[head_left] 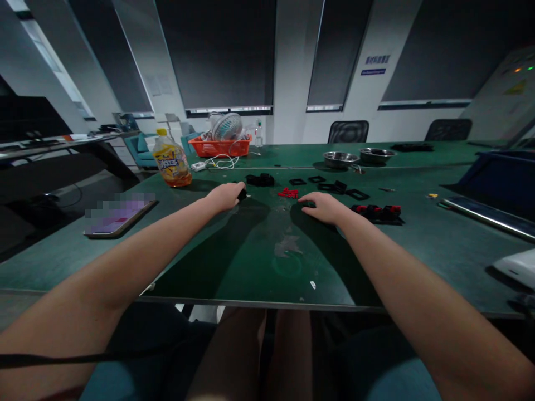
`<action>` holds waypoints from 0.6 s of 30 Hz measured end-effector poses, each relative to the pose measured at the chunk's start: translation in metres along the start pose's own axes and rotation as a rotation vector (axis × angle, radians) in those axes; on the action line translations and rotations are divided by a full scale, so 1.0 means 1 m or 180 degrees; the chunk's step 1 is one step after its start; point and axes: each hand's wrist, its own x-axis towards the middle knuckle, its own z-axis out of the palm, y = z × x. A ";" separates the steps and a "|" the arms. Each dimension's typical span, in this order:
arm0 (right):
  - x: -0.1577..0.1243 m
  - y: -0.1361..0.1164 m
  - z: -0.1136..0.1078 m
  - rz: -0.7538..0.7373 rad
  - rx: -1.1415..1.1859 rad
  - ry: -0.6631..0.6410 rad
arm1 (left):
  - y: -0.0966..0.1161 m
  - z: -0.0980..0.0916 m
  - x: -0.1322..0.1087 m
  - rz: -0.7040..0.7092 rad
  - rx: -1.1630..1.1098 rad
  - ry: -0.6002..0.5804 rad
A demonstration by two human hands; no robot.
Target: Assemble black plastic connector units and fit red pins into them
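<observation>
My left hand [225,196] rests on the green table [267,262] with its fingers curled around a small black part [242,194]. My right hand [324,207] lies palm down on the table, fingers stretched toward a small pile of red pieces [288,193], and holds nothing. Just right of my right hand lies a black strip fitted with red pieces [378,211]. Several black square frames [334,186] and a black block [259,179] lie beyond the hands.
A phone [117,217] lies at the left. A yellow bottle [172,159], an orange basket with a fan [220,143] and two steel bowls [340,160] stand farther back. A dark case [497,178] and a white object [516,267] sit at the right.
</observation>
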 end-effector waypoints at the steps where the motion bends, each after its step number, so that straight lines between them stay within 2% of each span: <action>1: 0.000 0.000 0.000 -0.0001 -0.0009 0.0001 | 0.002 -0.001 -0.003 -0.0074 -0.0059 0.0009; 5: -0.001 0.000 0.000 0.0021 -0.0051 -0.0007 | 0.008 -0.002 -0.015 -0.0193 -0.0357 0.0026; 9: -0.001 -0.001 -0.001 0.0024 -0.0082 -0.0009 | 0.018 -0.002 -0.029 -0.0075 -0.0711 0.0061; 12: 0.000 0.000 0.000 0.0022 -0.0098 0.0015 | 0.029 -0.002 -0.040 0.0008 -0.0915 0.0090; 18: 0.002 0.001 0.001 0.0029 -0.0151 0.0024 | 0.055 -0.003 -0.057 -0.0102 -0.1168 0.0230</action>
